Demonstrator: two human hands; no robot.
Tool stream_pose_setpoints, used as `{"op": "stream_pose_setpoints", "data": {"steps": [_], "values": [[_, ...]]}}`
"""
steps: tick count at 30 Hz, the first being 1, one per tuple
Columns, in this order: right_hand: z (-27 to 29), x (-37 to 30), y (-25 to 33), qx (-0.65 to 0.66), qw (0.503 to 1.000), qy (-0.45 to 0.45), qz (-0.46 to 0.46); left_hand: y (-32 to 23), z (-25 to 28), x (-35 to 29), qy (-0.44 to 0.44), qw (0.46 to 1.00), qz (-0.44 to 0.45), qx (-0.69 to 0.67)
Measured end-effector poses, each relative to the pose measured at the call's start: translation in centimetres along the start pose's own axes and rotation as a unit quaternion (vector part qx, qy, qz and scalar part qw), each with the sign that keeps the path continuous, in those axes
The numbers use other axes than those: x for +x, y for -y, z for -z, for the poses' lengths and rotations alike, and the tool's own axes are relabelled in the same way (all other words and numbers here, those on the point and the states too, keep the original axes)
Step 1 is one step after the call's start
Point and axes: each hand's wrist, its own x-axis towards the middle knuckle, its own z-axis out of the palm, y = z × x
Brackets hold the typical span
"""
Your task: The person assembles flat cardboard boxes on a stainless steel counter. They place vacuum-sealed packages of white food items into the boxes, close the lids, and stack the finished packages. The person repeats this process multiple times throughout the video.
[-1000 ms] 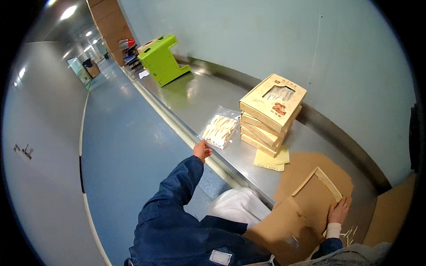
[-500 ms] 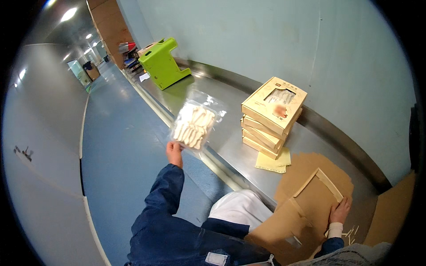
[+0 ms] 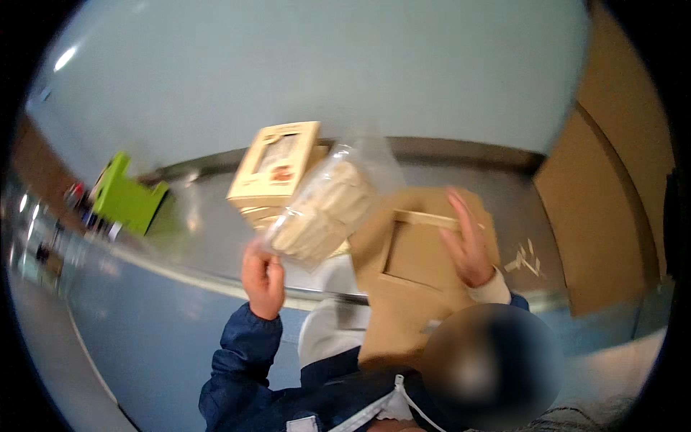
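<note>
My left hand (image 3: 263,282) pinches the lower left corner of a clear plastic pack (image 3: 324,212). Inside the pack lie pale cream, finger-long pieces in rows; motion blurs them. The pack is tilted and held up over the steel counter, partly in front of a stack of boxes. My right hand (image 3: 466,243) is open, fingers stretched out, at the right side of an unfolded brown cardboard box (image 3: 421,255). That box has a shallow rectangular frame with raised edges. Whether the right fingers touch its edge, I cannot tell.
Several cream window boxes (image 3: 277,164) stand stacked on the steel counter (image 3: 209,209), against the wall side. A green plastic stool (image 3: 129,198) lies further left. Small cardboard scraps (image 3: 527,261) are scattered at right, near large brown cardboard sheets (image 3: 597,209).
The view has swung to the right. My left hand has brought the pack from over the floor edge toward the cardboard box. My right hand has lifted from the box's near edge, fingers now stretched.
</note>
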Motion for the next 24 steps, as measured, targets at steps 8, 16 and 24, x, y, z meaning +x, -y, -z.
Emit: {"op": "stream_pose_setpoints", "data": {"steps": [8,16,24], "values": [[3.4,-0.8,-5.2,0.314,0.933,-0.131,-0.115,-4.3,-12.0,-0.6,0.246,0.941,-0.222,-0.071],[2.0,-3.7,-11.3,0.409,0.879,-0.156,-0.19,-3.4,-17.2,1.3,0.272,0.938,-0.211,-0.044],[0.8,-4.7,-14.7,-0.087,0.947,-0.065,-0.303,4.2,-23.0,1.6,0.406,0.912,-0.055,0.008]]}}
